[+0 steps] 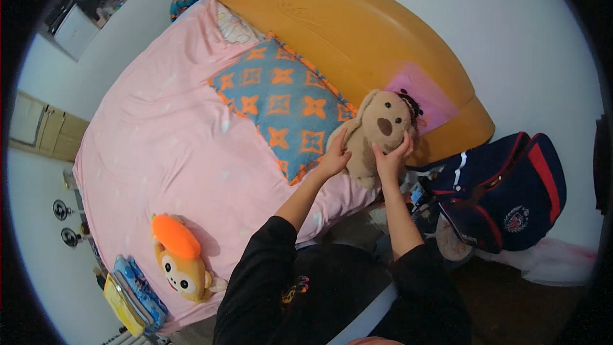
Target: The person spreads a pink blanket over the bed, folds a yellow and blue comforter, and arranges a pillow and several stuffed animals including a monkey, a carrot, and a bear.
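Note:
A beige plush dog (361, 153) with a brown nose, dark eyes and long ears sits upright at the pillow end of the bed, by the yellow headboard. My left hand (334, 157) grips its left side in the picture, the index finger stretched along the plush. On the opposite side my right hand (391, 158) holds it below the muzzle, thumb and fingers pressed into the fabric. Left of the toy lies a blue-grey pillow (279, 103) with orange patterns. The plush dog's back and lower underside are hidden.
A pink sheet (172, 134) covers the bed, where an orange-topped plush monkey (182, 268) lies near the front. Folded blue and yellow cloths (134, 297) are at lower left. The padded headboard (332, 19) curves behind; a navy and red school bag (504, 195) stands at right.

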Demonstrator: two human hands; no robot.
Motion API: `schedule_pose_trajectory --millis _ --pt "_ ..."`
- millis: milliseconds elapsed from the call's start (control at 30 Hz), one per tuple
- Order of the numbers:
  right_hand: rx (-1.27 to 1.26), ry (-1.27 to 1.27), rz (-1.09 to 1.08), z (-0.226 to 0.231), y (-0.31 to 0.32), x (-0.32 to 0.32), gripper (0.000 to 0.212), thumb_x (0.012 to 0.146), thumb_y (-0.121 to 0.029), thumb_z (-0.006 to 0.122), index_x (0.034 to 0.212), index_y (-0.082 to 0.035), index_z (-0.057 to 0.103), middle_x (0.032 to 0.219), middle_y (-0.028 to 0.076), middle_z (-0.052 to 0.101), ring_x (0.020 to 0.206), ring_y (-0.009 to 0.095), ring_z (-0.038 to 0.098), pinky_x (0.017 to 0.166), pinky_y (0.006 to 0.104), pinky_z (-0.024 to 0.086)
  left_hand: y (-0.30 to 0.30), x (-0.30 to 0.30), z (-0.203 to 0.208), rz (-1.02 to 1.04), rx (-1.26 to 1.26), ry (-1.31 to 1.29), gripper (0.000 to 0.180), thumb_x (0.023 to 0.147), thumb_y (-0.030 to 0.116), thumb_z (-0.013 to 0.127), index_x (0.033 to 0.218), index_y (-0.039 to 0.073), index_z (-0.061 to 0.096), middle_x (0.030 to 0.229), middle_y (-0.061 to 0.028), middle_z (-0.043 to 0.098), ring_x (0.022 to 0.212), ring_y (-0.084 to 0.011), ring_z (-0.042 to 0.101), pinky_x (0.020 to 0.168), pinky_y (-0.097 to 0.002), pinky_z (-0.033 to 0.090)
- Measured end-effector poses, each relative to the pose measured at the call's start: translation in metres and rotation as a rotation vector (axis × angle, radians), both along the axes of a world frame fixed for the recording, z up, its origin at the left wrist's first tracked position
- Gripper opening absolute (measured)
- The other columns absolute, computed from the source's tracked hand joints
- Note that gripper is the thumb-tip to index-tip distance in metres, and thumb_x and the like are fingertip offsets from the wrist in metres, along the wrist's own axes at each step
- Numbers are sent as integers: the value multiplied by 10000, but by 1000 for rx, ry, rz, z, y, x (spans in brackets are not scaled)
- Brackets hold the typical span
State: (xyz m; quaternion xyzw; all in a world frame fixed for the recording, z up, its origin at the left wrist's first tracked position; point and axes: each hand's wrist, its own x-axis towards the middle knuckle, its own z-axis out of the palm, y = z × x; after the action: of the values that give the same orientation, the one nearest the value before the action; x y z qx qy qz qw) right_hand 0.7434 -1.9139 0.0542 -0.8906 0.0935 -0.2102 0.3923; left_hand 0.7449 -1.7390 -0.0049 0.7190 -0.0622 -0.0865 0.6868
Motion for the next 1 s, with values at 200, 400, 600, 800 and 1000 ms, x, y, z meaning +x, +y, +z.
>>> schedule_pose_trajectory --millis 200,400,600,800,1000 --pt "-39 22 160 3 69 -25 943 686 -258 788 1396 -67 197 1392 229 205 1283 387 224 1028 501 251 84 -69 31 238 -119 199 777 837 127 580 1460 64 121 1474 -192 216 1215 -317 437 957 -374 435" --pt "152 -6 528 7 174 -62 935 724 -286 765 1403 -37 172 1431 231 131 1336 386 135 1054 519 198 179 -157 34 506 -47 64 744 900 222 559 1473 135 92 1460 -197 250 1112 -277 528 901 -358 444" --pt "67 -32 821 3 283 -120 925 726 -235 768 1401 -28 171 1432 242 120 1336 391 137 1067 499 202 252 -255 34 819 19 78 687 928 376 479 1475 182 110 1465 -165 261 1147 -266 484 848 -365 448" --pt "92 -4 1107 8 367 -205 915 690 -178 774 1390 -42 201 1405 238 179 1316 395 181 1052 484 251 310 -359 13 1111 -3 101 687 925 355 484 1473 172 113 1475 -155 242 1200 -275 441 875 -370 434" --pt "44 48 1297 -3 427 -274 873 726 -169 751 1382 -1 200 1388 228 211 1307 376 219 1075 452 234 355 -447 -28 1367 31 -16 698 910 280 541 1428 -13 177 1446 -218 259 1340 -299 269 1056 -391 286"
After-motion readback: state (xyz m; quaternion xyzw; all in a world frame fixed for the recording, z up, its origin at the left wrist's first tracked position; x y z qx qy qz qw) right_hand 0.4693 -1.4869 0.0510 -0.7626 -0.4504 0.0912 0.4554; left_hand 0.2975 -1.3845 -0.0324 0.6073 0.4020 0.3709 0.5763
